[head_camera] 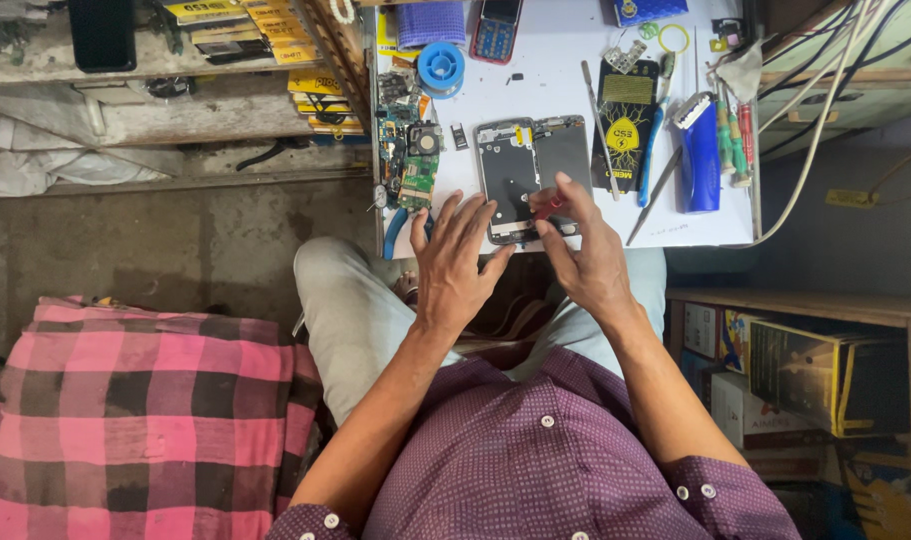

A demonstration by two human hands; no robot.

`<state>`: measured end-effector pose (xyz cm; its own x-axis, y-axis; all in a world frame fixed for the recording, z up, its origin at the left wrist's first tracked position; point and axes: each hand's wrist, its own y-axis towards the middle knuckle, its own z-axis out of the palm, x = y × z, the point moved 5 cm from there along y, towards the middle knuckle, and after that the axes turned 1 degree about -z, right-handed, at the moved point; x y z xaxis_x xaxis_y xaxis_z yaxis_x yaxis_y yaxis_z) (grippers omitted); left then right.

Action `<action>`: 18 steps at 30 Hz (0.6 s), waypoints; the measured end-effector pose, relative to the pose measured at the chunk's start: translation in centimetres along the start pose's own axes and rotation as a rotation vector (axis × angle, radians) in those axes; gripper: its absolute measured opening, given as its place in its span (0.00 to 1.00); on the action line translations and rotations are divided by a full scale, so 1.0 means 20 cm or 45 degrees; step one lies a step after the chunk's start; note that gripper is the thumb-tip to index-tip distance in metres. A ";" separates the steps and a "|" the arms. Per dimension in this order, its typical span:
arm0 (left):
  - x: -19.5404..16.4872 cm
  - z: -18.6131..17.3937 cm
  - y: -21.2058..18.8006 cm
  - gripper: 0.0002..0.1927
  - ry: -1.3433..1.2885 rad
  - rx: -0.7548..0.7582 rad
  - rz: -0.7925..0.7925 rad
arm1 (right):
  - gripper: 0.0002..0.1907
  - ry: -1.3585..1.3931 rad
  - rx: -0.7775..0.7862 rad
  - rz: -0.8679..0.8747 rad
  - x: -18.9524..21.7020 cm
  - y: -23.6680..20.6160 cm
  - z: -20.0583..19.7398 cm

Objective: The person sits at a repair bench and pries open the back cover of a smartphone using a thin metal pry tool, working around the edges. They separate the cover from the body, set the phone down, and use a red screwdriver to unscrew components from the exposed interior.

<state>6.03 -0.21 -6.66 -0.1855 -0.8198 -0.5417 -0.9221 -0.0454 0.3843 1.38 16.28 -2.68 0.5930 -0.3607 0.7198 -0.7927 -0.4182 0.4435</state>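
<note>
Two hands work at an opened phone frame (508,178) lying at centre frame on the white bench top (560,85). Left hand (453,262) spread, fingers apart, thumb touching the frame's lower edge. Right hand (582,250) pinches a small red-tipped tool (553,203) against the frame. Green circuit board (415,170) lies just left; blue-handled screwdrivers (651,150) right

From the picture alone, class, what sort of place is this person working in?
Most likely a small phone repair stall. An opened phone frame lies on the white worktable under both hands, loose circuit boards sit beside it, and screwdrivers and a solder spool lie close by.
</note>
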 end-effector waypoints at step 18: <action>0.00 0.00 0.00 0.31 -0.007 0.000 -0.005 | 0.34 0.243 -0.077 0.115 -0.09 -0.05 0.01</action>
<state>6.01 -0.15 -6.59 -0.1839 -0.8167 -0.5470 -0.9228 -0.0483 0.3823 1.22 17.13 -4.60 0.4860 -0.2275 0.8438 -0.8520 -0.3385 0.3995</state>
